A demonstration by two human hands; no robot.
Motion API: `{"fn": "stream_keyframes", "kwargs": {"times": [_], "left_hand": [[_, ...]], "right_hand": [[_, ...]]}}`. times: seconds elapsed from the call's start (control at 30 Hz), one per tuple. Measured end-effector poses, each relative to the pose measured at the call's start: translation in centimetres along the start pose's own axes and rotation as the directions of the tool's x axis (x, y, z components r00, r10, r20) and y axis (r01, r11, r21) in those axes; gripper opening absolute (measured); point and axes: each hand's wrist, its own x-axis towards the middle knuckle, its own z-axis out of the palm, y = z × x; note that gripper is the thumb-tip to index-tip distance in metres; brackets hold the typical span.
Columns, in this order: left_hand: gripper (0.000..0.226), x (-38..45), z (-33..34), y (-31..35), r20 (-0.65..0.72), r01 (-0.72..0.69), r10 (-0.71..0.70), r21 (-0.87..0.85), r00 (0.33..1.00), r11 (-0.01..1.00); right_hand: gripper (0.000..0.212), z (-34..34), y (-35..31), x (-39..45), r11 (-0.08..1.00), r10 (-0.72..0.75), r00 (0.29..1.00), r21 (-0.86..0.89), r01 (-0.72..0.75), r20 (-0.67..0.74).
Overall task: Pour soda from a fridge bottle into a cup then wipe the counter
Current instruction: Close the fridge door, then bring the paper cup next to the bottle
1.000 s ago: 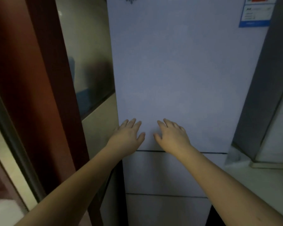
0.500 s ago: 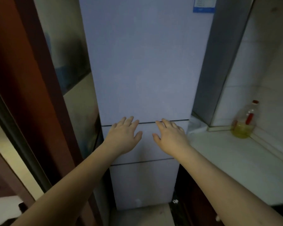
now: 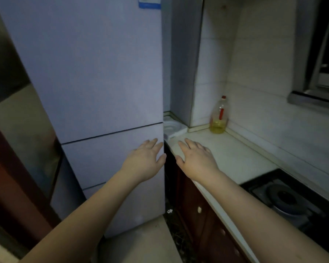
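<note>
Head view: fridge [image 3: 87, 73] upright, doors closed; hands [image 3: 147, 160] [image 3: 196, 160] apart, fingers straight, holding nothing.

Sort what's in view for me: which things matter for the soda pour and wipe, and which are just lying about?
Job: fridge, all doors closed; counter; left hand and right hand, both open and empty.

Lying about: oil bottle in the corner; white tray beside the fridge; gas stove.

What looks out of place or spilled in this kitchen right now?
Nothing spilled on the counter. One oddity: a small white scrap lies on the floor beside the fridge. A white tray-like thing sits wedged in the counter corner.
</note>
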Motion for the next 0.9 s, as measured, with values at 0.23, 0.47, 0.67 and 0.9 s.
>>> {"fn": "stream_keyframes", "kwargs": {"times": [0.23, 0.47, 0.67, 0.9], "left_hand": [[0.058, -0.8, 4.4, 12.6, -0.028, -0.136, 0.138, 0.077, 0.99, 0.988], [0.058, -1.7, 7.5, 23.8, 0.022, -0.313, 0.312, 0.089, 0.95, 0.946], [0.058, -1.5, 8.4, 30.9, 0.043, -0.498, 0.497, 0.091, 0.867, 0.862], [0.059, -1.0, 10.5, 37.4, 0.058, -0.69, 0.688, 0.027, 0.724, 0.724]], "right_hand": [[0.059, -1.4, 10.2, -9.7, 0.985, 0.164, 0.985, -0.06, -0.161, 0.054], [0.058, -2.9, 17.6, -17.8, 0.947, 0.317, 0.948, -0.062, -0.315, 0.031], [0.061, -4.1, 22.1, -23.1, 0.885, 0.463, 0.886, -0.073, -0.46, 0.023], [0.062, -5.8, 24.9, -29.0, 0.718, 0.687, 0.725, -0.104, -0.688, -0.055]]}}
